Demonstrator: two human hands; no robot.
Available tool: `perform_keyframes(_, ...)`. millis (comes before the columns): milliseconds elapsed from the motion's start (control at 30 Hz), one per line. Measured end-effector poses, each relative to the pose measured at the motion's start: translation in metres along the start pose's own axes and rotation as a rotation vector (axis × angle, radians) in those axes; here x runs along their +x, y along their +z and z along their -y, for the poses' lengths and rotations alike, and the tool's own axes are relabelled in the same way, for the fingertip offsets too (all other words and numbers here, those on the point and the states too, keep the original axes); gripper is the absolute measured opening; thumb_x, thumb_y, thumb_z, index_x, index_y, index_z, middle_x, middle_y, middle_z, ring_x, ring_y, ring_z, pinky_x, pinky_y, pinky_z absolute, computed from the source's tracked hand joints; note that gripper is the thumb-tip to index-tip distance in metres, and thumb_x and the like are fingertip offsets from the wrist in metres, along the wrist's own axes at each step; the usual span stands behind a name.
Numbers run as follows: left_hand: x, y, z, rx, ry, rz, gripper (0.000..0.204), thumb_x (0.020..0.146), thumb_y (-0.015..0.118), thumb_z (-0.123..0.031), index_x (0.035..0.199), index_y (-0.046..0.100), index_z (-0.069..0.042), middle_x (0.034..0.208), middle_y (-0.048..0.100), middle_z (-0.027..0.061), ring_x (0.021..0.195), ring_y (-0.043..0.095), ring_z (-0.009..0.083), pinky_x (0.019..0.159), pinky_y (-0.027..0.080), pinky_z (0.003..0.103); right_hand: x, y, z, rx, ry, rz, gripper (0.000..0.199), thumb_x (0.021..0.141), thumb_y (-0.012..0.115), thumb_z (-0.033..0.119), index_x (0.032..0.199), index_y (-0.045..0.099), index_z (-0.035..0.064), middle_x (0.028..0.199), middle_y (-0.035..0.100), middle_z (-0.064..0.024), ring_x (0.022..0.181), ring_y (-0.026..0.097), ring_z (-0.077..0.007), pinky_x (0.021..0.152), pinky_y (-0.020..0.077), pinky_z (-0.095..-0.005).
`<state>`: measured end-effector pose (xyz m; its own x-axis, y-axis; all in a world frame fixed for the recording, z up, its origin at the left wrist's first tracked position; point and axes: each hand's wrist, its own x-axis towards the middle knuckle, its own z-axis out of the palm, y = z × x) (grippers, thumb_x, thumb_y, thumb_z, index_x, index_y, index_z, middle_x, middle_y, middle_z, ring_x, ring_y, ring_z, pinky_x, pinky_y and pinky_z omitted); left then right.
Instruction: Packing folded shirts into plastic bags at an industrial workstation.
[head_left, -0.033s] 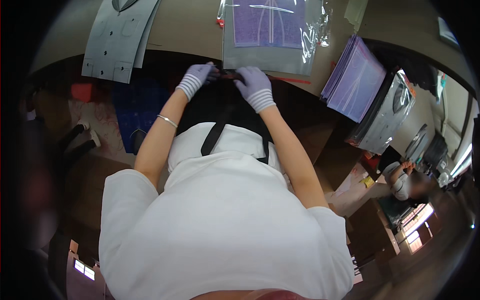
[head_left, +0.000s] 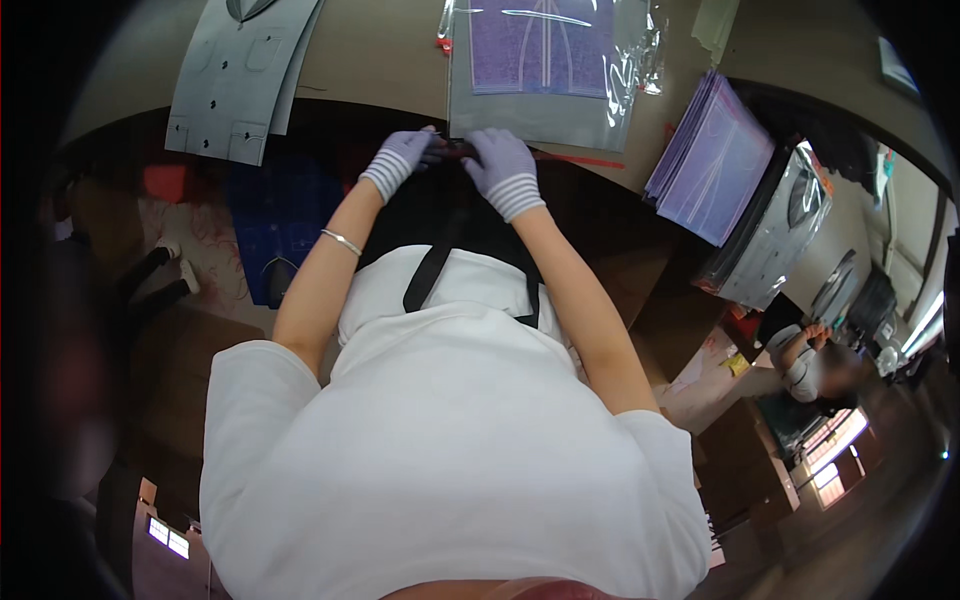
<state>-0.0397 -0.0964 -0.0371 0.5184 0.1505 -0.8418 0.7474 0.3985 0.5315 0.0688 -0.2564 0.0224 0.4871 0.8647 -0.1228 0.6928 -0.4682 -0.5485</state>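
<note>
Both my hands wear lilac gloves with striped cuffs and meet at the table's near edge, in front of my waist. My left hand [head_left: 404, 160] has its fingers bent together around something small and dark. Close beside it on the right, my right hand [head_left: 500, 165] curls over the same dark spot, where a bit of red shows. What the fingers hold is too dark and small to name. Just beyond them lies a clear plastic bag [head_left: 585, 125] with a grey backing and a purple patterned panel [head_left: 540, 50] inside. A thin red strip [head_left: 590, 161] runs right from my right hand.
A grey shirt-shaped sheet [head_left: 225, 90] overhangs the table edge at left. On the right sit a stack of purple panels [head_left: 715, 165] and a bagged grey shirt-shaped piece [head_left: 780, 230]. Blue material [head_left: 265, 225] hangs below the table. Another person [head_left: 800, 365] works far right.
My hands have drawn slightly closer together, the left shifting a little right and the right a little left. The bag and the stacks stay in place.
</note>
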Motion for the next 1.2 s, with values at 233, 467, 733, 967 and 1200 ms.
perform_keyframes(233,0.008,0.006,-0.005,-0.022,0.067,-0.084,0.028,0.083,0.054,-0.028,0.092,0.062,-0.003,0.083,0.064,0.0082,0.076,0.059,0.018,0.068,0.048,0.03,0.029,0.029,0.024,-0.211,0.025,0.075,0.018,0.072,0.056,0.019,0.087,0.056,0.0098,0.085,0.058,-0.0074,0.083,0.056,-0.0235,0.07,0.0434,-0.0367)
perform_keyframes(467,-0.011,-0.016,-0.037,-0.309,-0.098,-0.189,0.011,0.081,0.051,-0.018,0.078,0.056,-0.008,0.08,0.063,0.0079,0.077,0.061,0.0183,0.072,0.049,0.035,-0.044,-0.073,0.004,-0.085,0.423,-0.159,0.017,0.068,0.057,0.021,0.077,0.061,0.0073,0.076,0.059,-0.0141,0.073,0.057,-0.0322,0.064,0.0468,-0.0393)
perform_keyframes(733,0.003,-0.048,-0.011,-0.296,-0.181,0.153,0.042,0.085,0.051,-0.041,0.1,0.051,-0.002,0.101,0.057,0.0148,0.09,0.057,0.0248,0.07,0.049,0.033,-0.385,-0.139,-0.122,-0.338,1.278,-0.3,0.023,0.067,0.061,0.017,0.083,0.061,0.0011,0.081,0.062,-0.0176,0.071,0.059,-0.0308,0.067,0.0469,-0.0356)
perform_keyframes(967,-0.001,-0.032,-0.04,-0.967,0.004,0.34,0.053,0.091,0.032,-0.043,0.108,0.047,0.005,0.116,0.049,0.0235,0.111,0.047,0.0358,0.091,0.042,0.047,-0.111,-0.013,-0.012,0.466,0.504,0.164,0.027,0.075,0.05,0.006,0.101,0.056,0.0056,0.095,0.06,-0.0165,0.091,0.056,-0.0347,0.08,0.0458,-0.0368)
perform_keyframes(1200,0.018,-0.073,-0.073,-1.151,0.339,0.32,0.062,0.089,0.028,-0.047,0.127,0.028,0.001,0.138,0.022,0.0207,0.128,0.019,0.037,0.106,0.015,0.049,0.022,-0.029,-0.084,1.232,0.965,-0.171,0.016,0.079,0.042,0.001,0.089,0.054,-0.0004,0.072,0.06,-0.0154,0.057,0.06,-0.0214,0.046,0.045,-0.0298)
